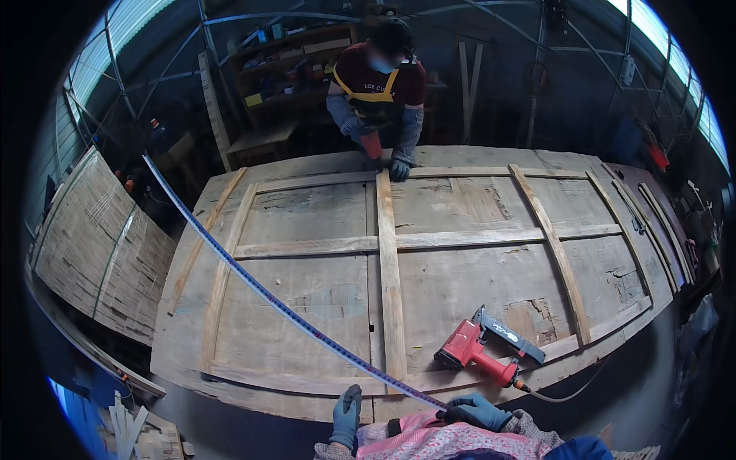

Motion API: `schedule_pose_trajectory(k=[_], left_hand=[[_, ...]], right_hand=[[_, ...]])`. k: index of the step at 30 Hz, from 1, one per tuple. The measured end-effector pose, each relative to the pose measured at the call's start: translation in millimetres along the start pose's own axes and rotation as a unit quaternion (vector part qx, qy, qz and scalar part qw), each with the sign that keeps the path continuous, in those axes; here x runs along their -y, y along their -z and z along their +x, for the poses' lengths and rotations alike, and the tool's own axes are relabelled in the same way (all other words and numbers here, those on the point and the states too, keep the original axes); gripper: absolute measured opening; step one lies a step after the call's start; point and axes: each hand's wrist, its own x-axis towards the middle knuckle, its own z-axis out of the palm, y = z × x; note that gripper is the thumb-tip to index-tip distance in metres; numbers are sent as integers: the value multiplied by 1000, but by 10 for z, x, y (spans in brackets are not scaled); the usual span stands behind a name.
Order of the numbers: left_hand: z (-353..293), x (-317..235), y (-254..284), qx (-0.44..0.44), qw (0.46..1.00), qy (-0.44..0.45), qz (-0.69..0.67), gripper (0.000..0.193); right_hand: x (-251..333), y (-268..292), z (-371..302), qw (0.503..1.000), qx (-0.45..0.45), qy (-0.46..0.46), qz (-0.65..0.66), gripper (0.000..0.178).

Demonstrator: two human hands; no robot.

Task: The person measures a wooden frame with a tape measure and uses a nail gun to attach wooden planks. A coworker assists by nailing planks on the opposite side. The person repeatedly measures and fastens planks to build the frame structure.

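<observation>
- The measuring tape (287, 310) slants over the wooden frame (389, 276), its blade reaching past the far-left corner.
- The right hand (484, 412) has its fingers closed around the tape's near end.
- The left hand (347, 414) is raised by the desk's (184, 364) near edge, fingers loosely extended, holding nothing visible.
- A red nail gun (464, 345) lies right of the middle slat.
- Opposite, a co-worker (383, 80) grips a red tool (371, 146).
</observation>
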Motion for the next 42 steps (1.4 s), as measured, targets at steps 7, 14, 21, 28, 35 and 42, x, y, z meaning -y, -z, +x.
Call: schedule_pose_trajectory(k=[7, 14, 21, 28, 35, 42], left_hand=[[-350, 165, 88, 39, 999, 14, 0, 32], [-679, -601, -111, 246, 946, 187, -100, 54], [-886, -1044, -585, 459, 878, 117, -70, 78], [-1334, -1276, -1361, 494, 864, 73, -65, 57], [-1846, -1269, -2828, 590, 793, -134, 73, 32], [-2518, -376, -4046, 542, 828, 144, 3, 64]], right_hand=[[-128, -230, -129, 1000, 9, -14, -8, 29], [-297, -420, -297, 998, 17, 51, 25, 30], [-129, -491, -560, 990, -37, 127, -49, 23], [-26, -366, -954, 977, -61, 181, 91, 26], [-796, 39, -1813, 909, -222, 213, 281, 36], [-1332, 624, -2605, 785, -412, 335, 318, 35]])
